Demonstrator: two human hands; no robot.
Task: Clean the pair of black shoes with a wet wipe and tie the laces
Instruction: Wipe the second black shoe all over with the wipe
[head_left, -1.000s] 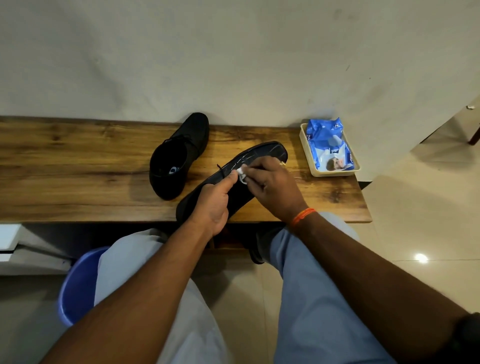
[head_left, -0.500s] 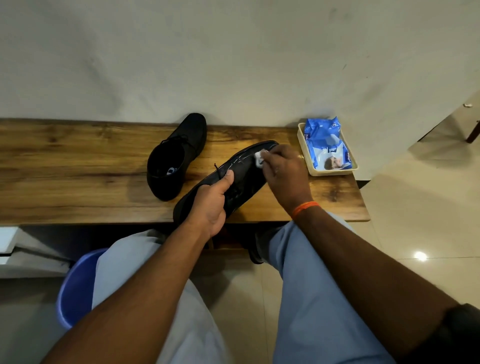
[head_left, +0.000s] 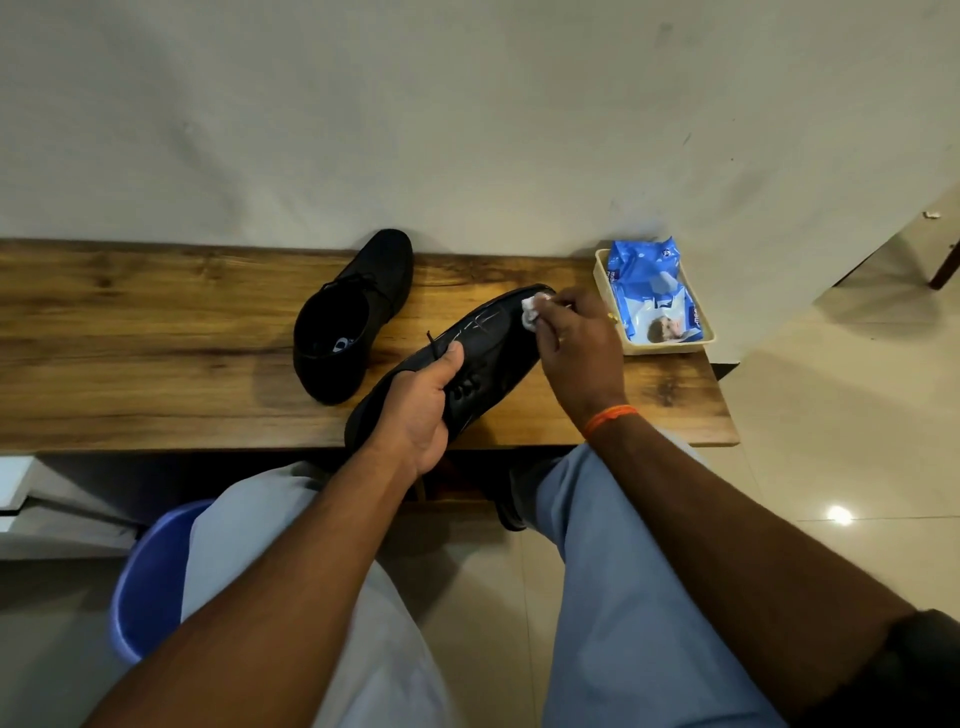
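A black lace-up shoe (head_left: 493, 353) lies tilted on the wooden bench (head_left: 156, 364), toe pointing to the far right. My left hand (head_left: 423, 410) grips it at the heel and lace end, thumb on the upper. My right hand (head_left: 576, 348) pinches a crumpled white wet wipe (head_left: 532, 309) and presses it on the shoe's toe. The second black shoe (head_left: 350, 317) stands upright on the bench to the left, its opening toward me, laces loose.
A beige tray (head_left: 670, 347) holding a blue pack of wet wipes (head_left: 652, 293) sits at the bench's right end, just beyond my right hand. A blue bin (head_left: 150, 577) stands on the floor at the left of my knees. A wall rises behind the bench.
My right hand has slid the wipe along the shoe from the lace area out to the toe. My left hand has kept its hold near the heel.
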